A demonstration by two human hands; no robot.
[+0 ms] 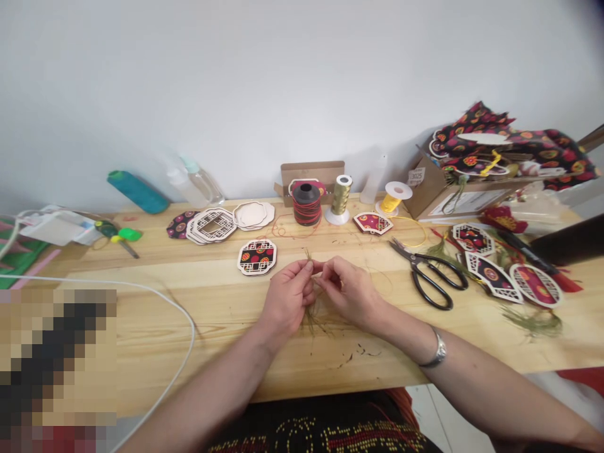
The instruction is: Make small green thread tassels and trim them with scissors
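My left hand (289, 297) is closed around a small bundle of thin green strands (311, 322), whose ends stick out above and below the fingers. Close beside it, my right hand (346, 290) is pinched, its fingertips touching or nearly touching the left fingers; a fine thread seems to run from it, but what it grips is too small to make out. Just behind the left hand lies an octagonal patterned piece (257, 257) with a pale lattice frame. Black-handled scissors (431, 277) rest to the right of the right hand.
Along the wall stand a red cord spool (306, 204), a gold thread spool (341, 198), a yellow spool (393, 198) and a teal cone (138, 192). Pale frames (211, 225) lie back left. A cardboard box (443, 192) with cloth is right. A white cable (182, 308) crosses the left.
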